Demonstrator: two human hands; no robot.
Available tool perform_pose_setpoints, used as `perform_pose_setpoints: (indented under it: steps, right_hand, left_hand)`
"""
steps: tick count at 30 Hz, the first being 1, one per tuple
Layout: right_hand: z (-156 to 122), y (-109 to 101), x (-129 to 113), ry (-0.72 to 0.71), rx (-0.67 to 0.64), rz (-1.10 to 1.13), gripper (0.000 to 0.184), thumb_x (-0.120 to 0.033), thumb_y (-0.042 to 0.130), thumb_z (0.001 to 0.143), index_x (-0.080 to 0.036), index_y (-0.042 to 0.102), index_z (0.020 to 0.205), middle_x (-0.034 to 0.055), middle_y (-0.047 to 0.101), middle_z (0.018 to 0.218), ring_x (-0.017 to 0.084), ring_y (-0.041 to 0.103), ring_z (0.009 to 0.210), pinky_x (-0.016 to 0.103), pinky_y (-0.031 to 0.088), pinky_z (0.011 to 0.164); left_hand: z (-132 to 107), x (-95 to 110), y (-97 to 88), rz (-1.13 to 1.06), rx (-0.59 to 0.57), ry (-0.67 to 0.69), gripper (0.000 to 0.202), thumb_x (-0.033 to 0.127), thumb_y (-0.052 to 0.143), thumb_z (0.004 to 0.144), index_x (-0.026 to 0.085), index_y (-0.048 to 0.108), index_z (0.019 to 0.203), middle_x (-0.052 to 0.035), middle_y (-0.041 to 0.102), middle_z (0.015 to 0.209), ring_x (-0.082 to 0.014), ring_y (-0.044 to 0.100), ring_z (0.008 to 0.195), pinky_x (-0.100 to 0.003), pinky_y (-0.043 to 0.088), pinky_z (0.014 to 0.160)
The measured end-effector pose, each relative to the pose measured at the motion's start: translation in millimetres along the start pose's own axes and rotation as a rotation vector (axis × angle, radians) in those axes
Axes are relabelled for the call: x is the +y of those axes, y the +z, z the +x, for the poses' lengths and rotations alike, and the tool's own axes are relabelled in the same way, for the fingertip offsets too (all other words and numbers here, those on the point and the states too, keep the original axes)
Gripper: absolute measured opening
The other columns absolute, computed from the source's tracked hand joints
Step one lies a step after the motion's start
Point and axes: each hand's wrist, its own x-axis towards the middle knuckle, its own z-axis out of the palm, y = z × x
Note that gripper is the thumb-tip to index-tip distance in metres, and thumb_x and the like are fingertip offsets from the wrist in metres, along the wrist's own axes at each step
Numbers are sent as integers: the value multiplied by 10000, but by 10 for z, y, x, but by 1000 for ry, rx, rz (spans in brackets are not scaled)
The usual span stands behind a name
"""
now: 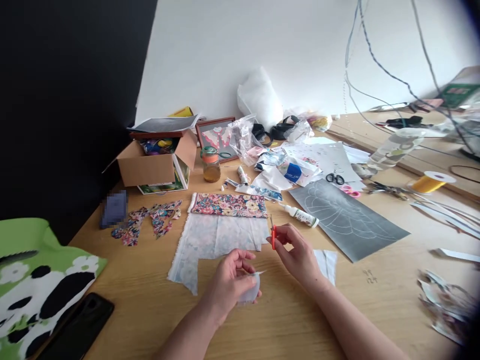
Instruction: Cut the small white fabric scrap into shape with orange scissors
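Scissors [273, 238] with orange handles sit between the closed thumb and fingers of the right hand [298, 252], blades pointing away past the fingertips. Thumb and fingers of the left hand [227, 277] are clamped on a small pale scrap [251, 289] of cloth, and a loose thread [262, 271] sticks out from its edge toward the right hand. Scissors and scrap are apart. Just beyond the left fingers, a large cloth [225, 232] lies on the table [277, 330], its far strip showing flowers. A white bottle [302, 216] lies near the right fingers, on their far side; a grey sheet [347, 220] is farther to their right. Flowered cutouts [165, 216] lie well left of the left fingers.
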Motion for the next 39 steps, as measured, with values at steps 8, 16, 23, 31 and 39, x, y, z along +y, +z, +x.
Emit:
perform_pose_setpoints:
  steps: [8, 16, 23, 31, 39]
  right_hand:
    - [13, 64, -108, 309, -181, 507, 203, -393, 610, 895, -205, 572, 962, 12, 631, 760, 163, 652, 640, 279, 489, 598]
    - [0, 72, -278, 317, -380, 788, 265, -445, 659, 854, -204, 583, 935, 18, 613, 841, 169, 649, 731, 293, 507, 669]
    - [-36, 113, -310, 293, -426, 849, 283, -445, 702, 818, -196, 608, 915, 19, 615, 852, 148, 596, 751, 281, 495, 697]
    - [-58, 115, -341, 363, -373, 938, 318, -440, 753, 762, -191, 614, 903, 4, 625, 844, 156, 634, 727, 324, 523, 743]
    - [-81, 89, -458, 430, -373, 1086, 386, -345, 861, 620, -196, 579, 838, -22, 618, 814, 116, 573, 683, 243, 452, 634]
  left_hand:
    - [-45, -86, 58, 218, -86, 3, 477, 232, 611, 661, 175, 492, 1119, -31, 504, 941, -162, 638, 619, -239, 479, 427]
    - [4, -69, -18, 340, 6, 154, 463, 94, 511, 636, 160, 549, 1093, -46, 537, 946, -161, 634, 685, -259, 502, 525]
    - [-79, 65, -45, 806, 107, 355, 535, -9, 460, 633, 206, 582, 1107, -35, 614, 980, -168, 616, 947, -238, 474, 755]
    - [-221, 295, 61, 995, 34, 357, 668, -2, 479, 619, 243, 532, 1239, -17, 616, 964, -163, 608, 886, -220, 440, 700]
    - [-286, 417, 146, 985, 17, 487, 770, 35, 538, 631, 273, 473, 1360, -46, 621, 1021, -189, 605, 950, -268, 474, 830]
